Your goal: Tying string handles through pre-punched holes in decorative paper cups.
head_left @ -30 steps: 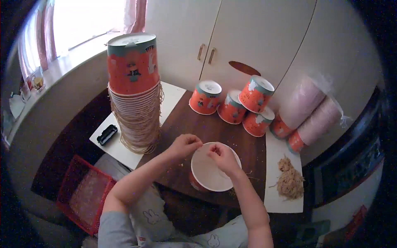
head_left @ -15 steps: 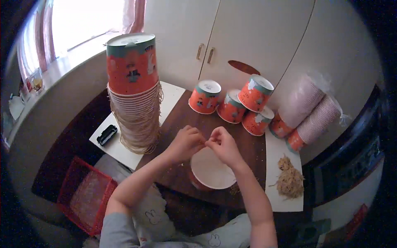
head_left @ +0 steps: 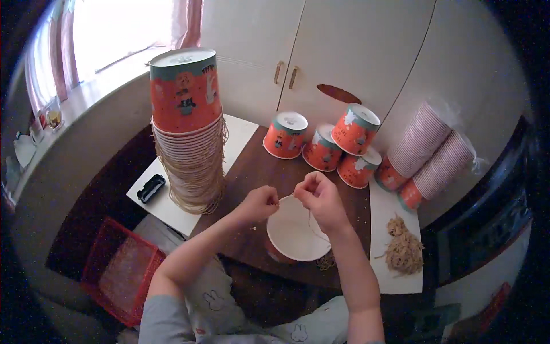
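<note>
At far left, low beside the table, a red mesh-sided basket (head_left: 123,269). Next, on a pale panel (head_left: 238,129), a small black tray (head_left: 151,189), then a tall stack of upturned paper buckets (head_left: 186,100), orange with green toward the base, tan strands draped down its lower part.

Right of that, over the brown table (head_left: 246,169), the left hand (head_left: 260,203), thumb and fingers pinched on string (head_left: 310,221). Just behind, one upturned bucket (head_left: 285,135), base upward.

Between the two hands, a short run of string, drawn roughly level across the gap, rising slightly to the right; from there, a loose tail hanging downward, bending rightward over the bucket opening. Below, on the table near the front edge, an open bucket (head_left: 295,232), white inside, mouth facing up toward the camera, long axis roughly upright.

At its right, the right hand (head_left: 321,198), held above the rim, fingertips closed together on the same string. Behind, a group of three upturned buckets (head_left: 355,135), one resting on two.

Farthest right, plastic-wrapped bucket stacks (head_left: 421,149), axes slanting upper right, and nearer, a tangled tan pile (head_left: 404,249) on another pale panel (head_left: 381,282).
</note>
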`<state>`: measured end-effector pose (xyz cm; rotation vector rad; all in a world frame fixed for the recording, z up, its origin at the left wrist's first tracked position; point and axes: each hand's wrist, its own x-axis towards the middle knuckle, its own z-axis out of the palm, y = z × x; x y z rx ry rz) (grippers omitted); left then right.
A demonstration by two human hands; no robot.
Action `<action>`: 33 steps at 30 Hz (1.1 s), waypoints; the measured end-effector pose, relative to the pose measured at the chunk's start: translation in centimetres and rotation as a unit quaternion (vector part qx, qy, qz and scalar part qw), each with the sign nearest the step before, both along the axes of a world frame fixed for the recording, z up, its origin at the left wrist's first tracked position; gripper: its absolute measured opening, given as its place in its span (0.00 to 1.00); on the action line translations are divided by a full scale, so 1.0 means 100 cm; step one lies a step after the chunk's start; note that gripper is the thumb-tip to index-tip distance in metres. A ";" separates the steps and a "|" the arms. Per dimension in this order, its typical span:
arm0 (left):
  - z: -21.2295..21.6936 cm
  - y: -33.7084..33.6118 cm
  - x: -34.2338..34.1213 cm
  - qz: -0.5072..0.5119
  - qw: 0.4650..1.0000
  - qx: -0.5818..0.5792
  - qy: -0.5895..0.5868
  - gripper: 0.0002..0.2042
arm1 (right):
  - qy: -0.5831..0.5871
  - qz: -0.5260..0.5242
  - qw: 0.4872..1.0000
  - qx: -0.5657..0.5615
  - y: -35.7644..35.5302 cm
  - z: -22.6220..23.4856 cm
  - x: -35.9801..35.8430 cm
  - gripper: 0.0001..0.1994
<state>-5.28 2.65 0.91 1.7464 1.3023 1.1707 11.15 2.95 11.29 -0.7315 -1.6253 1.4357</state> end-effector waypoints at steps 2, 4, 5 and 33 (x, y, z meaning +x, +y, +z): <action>-0.003 0.002 0.002 -0.003 1.000 0.026 0.010 0.06 | 0.000 -0.003 1.000 0.009 0.001 -0.004 0.003 0.09; -0.003 0.002 0.005 0.026 0.998 0.051 0.036 0.07 | -0.001 -0.007 1.000 0.019 0.001 -0.004 0.005 0.09; -0.002 0.001 0.006 0.025 0.998 0.052 0.036 0.07 | -0.014 -0.011 1.000 0.016 0.000 -0.003 0.006 0.09; 0.051 -0.025 -0.016 0.256 0.830 0.478 0.127 0.05 | -0.302 -0.103 0.778 0.541 -0.085 -0.026 0.024 0.06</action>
